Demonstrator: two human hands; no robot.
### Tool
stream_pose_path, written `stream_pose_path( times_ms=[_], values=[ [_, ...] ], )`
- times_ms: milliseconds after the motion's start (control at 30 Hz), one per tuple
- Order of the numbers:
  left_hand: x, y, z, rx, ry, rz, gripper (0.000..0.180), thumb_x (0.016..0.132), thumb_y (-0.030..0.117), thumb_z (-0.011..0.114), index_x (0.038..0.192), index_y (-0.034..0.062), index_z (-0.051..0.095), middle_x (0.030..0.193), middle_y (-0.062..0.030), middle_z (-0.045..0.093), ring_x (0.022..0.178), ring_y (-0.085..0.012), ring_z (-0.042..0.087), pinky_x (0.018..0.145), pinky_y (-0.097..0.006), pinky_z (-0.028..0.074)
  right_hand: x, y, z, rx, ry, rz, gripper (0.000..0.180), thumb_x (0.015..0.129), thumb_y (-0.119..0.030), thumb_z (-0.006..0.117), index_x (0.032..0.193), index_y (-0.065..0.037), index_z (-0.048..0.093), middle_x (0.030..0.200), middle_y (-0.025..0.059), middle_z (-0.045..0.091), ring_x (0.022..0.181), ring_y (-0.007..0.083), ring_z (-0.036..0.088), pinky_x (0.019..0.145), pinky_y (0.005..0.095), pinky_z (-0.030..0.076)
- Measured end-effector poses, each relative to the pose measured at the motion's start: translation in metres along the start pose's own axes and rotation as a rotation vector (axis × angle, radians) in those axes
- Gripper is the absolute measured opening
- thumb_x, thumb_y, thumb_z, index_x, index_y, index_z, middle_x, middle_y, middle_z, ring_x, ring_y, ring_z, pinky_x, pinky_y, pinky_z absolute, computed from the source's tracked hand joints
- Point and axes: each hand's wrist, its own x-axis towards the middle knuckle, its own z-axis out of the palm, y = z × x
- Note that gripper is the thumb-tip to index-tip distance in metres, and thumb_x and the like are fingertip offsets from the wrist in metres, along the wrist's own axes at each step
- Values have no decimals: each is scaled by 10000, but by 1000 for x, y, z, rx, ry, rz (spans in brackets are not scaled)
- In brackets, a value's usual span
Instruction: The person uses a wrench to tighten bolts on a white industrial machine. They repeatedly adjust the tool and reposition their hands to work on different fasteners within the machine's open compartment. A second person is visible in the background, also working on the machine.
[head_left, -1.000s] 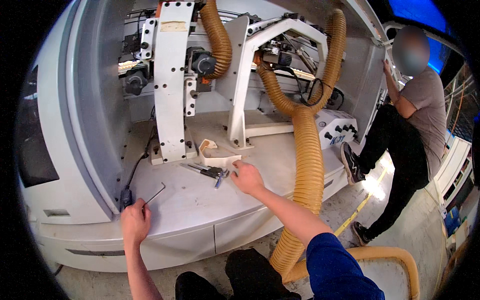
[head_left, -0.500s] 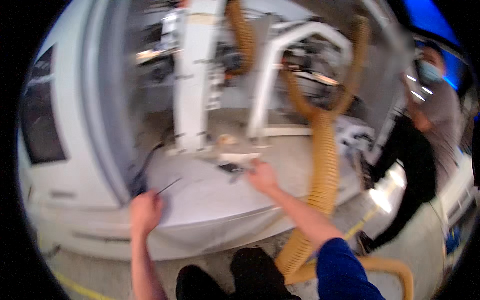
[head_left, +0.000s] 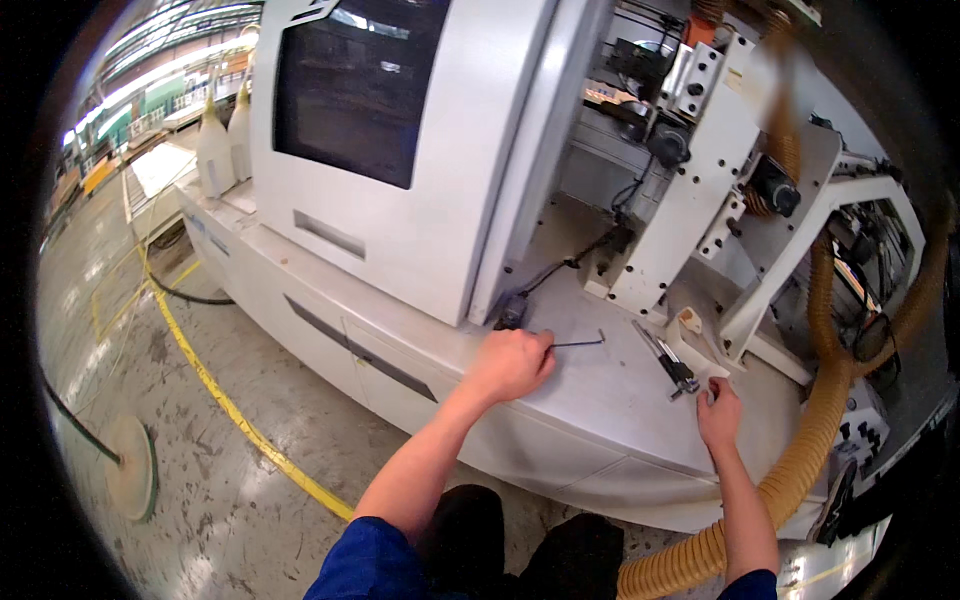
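The left hand point(head_left: 515, 365) grips an L-shaped hex key point(head_left: 578, 344), its slim metal shaft pointing right over the smooth, pale machine base point(head_left: 620, 405); the right hand point(head_left: 718, 412) is loosely curled, its grip unclear, and nearer the black-and-silver hex key set point(head_left: 681, 376) just leftward, long axis running far-left to near-right; beyond sits an angular, cream-white bracket point(head_left: 698, 352); rightward, ribbed tan hose point(head_left: 800, 495).

Grey concrete floor point(head_left: 210, 510), scuffed and dark-spotted, with shiny patches of reflected light. Yellow line point(head_left: 235, 415) curving across floor from left toward lower middle. Round pale base point(head_left: 133, 468) on floor near left edge, dark cable or rod point(head_left: 78, 418) leading into it. Far upper left: pale flat-topped table point(head_left: 160, 175), bright white ceiling lights point(head_left: 150, 82) in long rows.
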Motion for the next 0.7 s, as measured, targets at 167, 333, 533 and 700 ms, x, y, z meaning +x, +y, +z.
stream_pose_path(
  times_ms=[167, 333, 533, 700],
  values=[
    [8, 5, 1, -2, -91, -61, 217, 921, 244, 613, 976, 43, 674, 871, -228, 720, 850, -450, 700, 770, -576, 543, -5, 16, 10, 19, 34, 45, 367, 884, -167, 709, 1194, 28, 684, 1144, 248, 749, 1089, 394, 729, 953, 461, 571],
    [16, -1, 10, -48, -27, 4, 156, 917, 178, 642, 930, 24, 662, 864, -242, 703, 848, -455, 681, 751, -560, 519, -1, 17, 9, -3, 22, 66, 402, 877, -216, 730, 1222, -12, 696, 1202, 234, 731, 1135, 410, 695, 964, 491, 560],
    [7, 16, -5, -33, 24, -55, 142, 929, 105, 596, 893, -31, 612, 821, -282, 649, 804, -490, 646, 708, -531, 491, -5, -2, 2, -12, 13, 37, 367, 903, -223, 671, 1204, -13, 654, 1044, 248, 741, 993, 427, 712, 894, 516, 580],
    [10, 10, 8, -47, 39, 26, 132, 945, 82, 589, 864, -23, 589, 783, -270, 639, 779, -484, 636, 693, -542, 475, -8, 1, -4, -35, -16, 91, 332, 915, -202, 669, 1184, -7, 671, 1126, 224, 740, 1031, 407, 706, 910, 499, 575]
  ],
)
